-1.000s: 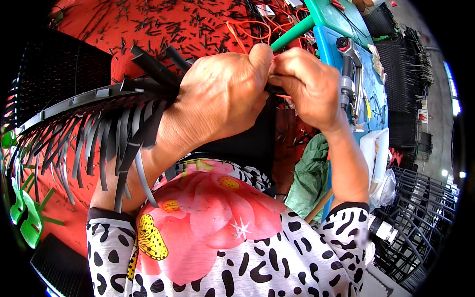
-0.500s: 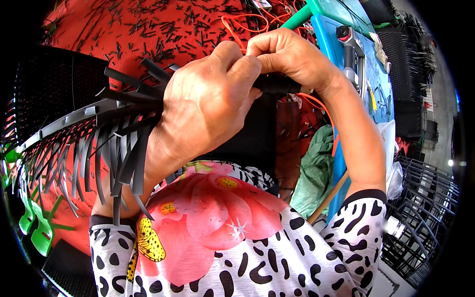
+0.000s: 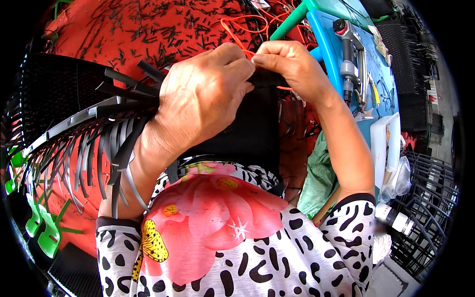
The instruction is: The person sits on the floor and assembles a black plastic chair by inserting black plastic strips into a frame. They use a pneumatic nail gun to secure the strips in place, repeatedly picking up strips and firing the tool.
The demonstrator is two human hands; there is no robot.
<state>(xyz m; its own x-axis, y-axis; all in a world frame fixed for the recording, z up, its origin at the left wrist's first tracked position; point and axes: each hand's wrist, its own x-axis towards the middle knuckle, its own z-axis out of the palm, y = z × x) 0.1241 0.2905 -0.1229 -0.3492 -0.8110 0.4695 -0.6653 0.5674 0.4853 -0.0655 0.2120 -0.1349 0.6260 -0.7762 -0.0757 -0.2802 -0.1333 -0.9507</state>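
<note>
Black strips (image 3: pixel 131 107) — partly hidden behind left hand (image 3: pixel 200 89).

Bright, hard light seems to fall from above, whitening the back of the left hand (image 3: pixel 198 91) and glinting off the black strips (image 3: pixel 116 195) at left; the black lap (image 3: pixel 250 128) sinks into shadow, its detail lost; fisheye distortion bends edges toward a dark rim; the far right looks soft.

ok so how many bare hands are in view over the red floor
2: the left hand in the middle, right of the hanging black strips, and the right hand close beside it. No others show, though some could be hidden.
</note>
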